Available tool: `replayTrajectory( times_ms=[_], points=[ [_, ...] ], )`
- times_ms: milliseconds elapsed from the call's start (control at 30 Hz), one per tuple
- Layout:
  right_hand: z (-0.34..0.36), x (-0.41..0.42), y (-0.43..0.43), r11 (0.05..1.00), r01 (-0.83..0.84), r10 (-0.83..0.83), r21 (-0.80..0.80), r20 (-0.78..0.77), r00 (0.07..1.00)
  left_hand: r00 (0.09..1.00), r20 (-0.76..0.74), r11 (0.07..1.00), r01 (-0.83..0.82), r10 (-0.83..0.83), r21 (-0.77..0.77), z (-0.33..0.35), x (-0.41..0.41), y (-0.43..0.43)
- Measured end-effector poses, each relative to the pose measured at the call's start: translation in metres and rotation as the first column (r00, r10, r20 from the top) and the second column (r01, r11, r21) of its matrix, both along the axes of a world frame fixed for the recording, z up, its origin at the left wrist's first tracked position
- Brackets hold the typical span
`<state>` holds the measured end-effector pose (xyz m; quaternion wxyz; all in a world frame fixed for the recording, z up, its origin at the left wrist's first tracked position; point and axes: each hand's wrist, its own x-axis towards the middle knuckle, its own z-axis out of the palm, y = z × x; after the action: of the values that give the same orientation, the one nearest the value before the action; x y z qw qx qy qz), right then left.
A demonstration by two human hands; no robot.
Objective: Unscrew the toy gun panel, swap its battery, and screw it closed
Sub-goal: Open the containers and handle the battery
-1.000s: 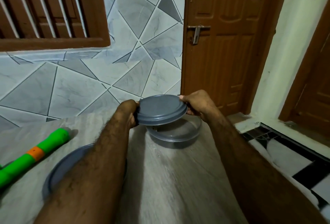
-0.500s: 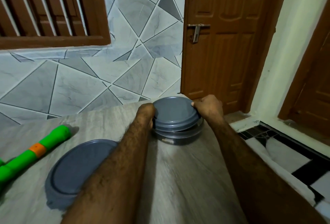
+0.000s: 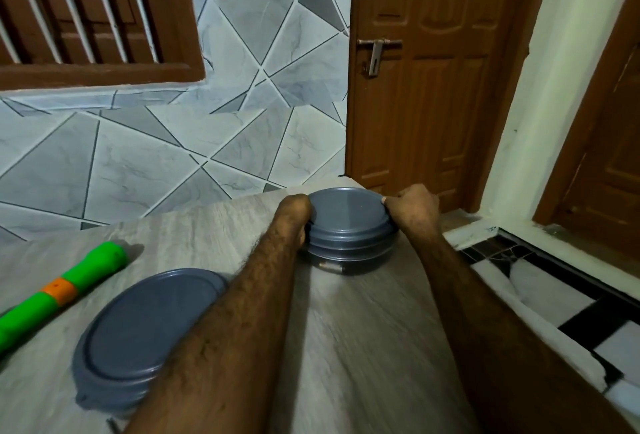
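Observation:
A round grey lid (image 3: 348, 214) sits on top of a clear round container (image 3: 346, 262) at the table's far right corner. My left hand (image 3: 296, 214) grips the lid's left rim and my right hand (image 3: 412, 207) grips its right rim, fingers curled over the edge. Something small and metallic shows through the container wall; I cannot tell what it is. The green toy gun (image 3: 59, 290) with an orange band lies on the table at the left, its rear end cut off by the frame.
A second lidded grey container (image 3: 145, 333) stands near me, partly under my left forearm. The wood-grain table (image 3: 363, 347) ends close to the right of the far container. A tiled wall and a brown door (image 3: 433, 70) stand behind.
Both hands lowered the grey lid from above the clear container down onto it. The container with the lid now sits nearer the table's far corner.

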<state>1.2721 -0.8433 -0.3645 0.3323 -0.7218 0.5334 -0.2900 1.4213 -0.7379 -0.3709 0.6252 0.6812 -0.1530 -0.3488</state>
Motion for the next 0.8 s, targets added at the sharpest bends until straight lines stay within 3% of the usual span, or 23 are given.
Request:
replayTrajectory(
  times_ms=[167,300,400,667,800],
  points=[
    [-0.007,0.0,0.002,0.999,0.041,-0.041,0.03,0.01,0.999,0.996,0.079,0.999,-0.033,0.03,0.039,-0.015,0.011,-0.013],
    [-0.015,0.003,0.005,0.997,0.046,-0.049,0.066,0.039,0.998,0.954,0.262,0.947,-0.213,0.148,0.24,-0.012,0.0,-0.006],
    [-0.019,0.005,0.007,0.994,0.051,-0.056,0.093,0.052,0.997,0.917,0.378,0.893,-0.271,0.126,0.359,-0.017,0.0,-0.014],
    [-0.017,0.008,0.006,0.993,0.024,-0.022,0.115,-0.016,1.0,0.869,0.494,0.864,-0.274,0.034,0.422,-0.021,0.001,-0.018],
    [-0.015,0.008,0.003,0.983,0.009,-0.021,0.183,0.064,0.998,0.875,0.48,0.884,-0.269,0.059,0.382,-0.023,0.002,-0.018]
  ],
)
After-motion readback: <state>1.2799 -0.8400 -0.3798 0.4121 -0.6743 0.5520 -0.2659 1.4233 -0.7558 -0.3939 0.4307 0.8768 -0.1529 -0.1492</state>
